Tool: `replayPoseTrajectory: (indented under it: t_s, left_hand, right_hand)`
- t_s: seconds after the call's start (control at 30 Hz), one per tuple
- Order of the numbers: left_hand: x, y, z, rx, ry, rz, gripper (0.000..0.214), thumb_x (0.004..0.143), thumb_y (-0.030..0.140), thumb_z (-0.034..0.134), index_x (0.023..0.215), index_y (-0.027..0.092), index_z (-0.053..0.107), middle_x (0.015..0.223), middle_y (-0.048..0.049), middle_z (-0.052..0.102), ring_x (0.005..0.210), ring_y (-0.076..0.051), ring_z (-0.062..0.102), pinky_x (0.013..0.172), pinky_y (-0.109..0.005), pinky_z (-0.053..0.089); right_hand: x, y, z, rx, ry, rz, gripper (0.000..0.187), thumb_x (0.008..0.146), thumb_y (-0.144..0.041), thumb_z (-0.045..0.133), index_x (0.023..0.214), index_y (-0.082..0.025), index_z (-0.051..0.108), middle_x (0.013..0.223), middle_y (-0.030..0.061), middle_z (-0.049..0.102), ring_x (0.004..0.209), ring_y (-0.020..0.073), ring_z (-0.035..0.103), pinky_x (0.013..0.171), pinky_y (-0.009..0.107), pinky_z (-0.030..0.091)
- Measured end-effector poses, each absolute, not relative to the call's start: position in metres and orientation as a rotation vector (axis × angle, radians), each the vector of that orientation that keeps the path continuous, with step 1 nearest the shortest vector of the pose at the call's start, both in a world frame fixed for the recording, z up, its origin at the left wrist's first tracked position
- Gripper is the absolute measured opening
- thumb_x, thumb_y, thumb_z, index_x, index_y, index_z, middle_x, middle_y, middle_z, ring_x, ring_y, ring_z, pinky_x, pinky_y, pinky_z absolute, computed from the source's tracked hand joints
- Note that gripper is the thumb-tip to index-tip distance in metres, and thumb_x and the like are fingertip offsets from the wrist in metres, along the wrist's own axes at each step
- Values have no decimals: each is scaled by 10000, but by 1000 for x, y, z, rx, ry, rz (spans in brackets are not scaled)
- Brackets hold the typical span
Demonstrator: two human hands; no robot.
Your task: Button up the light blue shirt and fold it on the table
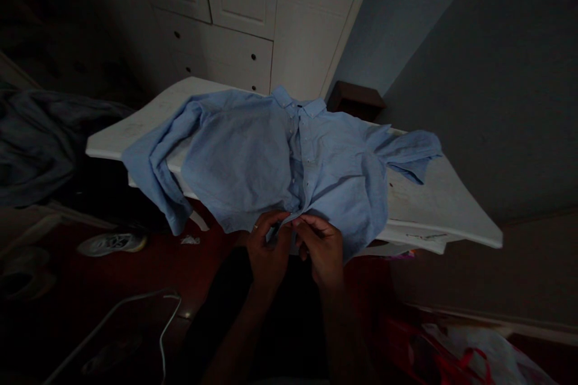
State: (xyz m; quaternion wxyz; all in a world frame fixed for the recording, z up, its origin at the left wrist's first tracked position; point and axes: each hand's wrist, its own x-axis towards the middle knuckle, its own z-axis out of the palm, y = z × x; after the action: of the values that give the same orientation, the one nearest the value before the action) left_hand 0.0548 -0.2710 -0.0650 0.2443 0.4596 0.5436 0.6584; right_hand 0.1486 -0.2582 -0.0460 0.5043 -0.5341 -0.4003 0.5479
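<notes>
A light blue button-up shirt (271, 156) lies spread face up on a white table (442, 198), collar at the far side and its left sleeve hanging over the table's left edge. My left hand (267, 249) and my right hand (321, 249) meet at the shirt's bottom hem, right at the button placket. Both hands pinch the fabric there, fingers closed on the two front edges. A ring shows on my left hand.
A white wardrobe (244, 18) with drawers stands behind the table. Dark cloth (40, 144) is heaped at the left. A sneaker (112, 243) and a white cable (162, 325) lie on the red floor. A red and white bag (456, 352) sits at the lower right.
</notes>
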Motion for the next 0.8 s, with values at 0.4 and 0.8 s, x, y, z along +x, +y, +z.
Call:
replayPoseTrajectory:
  t_s: [0.4,0.8]
  left_hand:
    - [43,-273,-62,1791,1530,1778,137,797,166,638,920,211,680,873,-29,708,833,-173,667,752,-315,541]
    - [43,-279,-56,1764,1654,1790,281,770,226,721,1037,204,634,864,-30,724,766,-159,679,738,-299,551]
  right_hand:
    - [157,-262,-51,-1286,-1010,1328,288,747,-450,697,809,-171,736,509,-37,539,406,62,421,342,162,308]
    - [152,-264,-35,-1341,-1207,1133,229,786,-378,600,738,-195,729,488,-31,490,477,110,469,432,212,361]
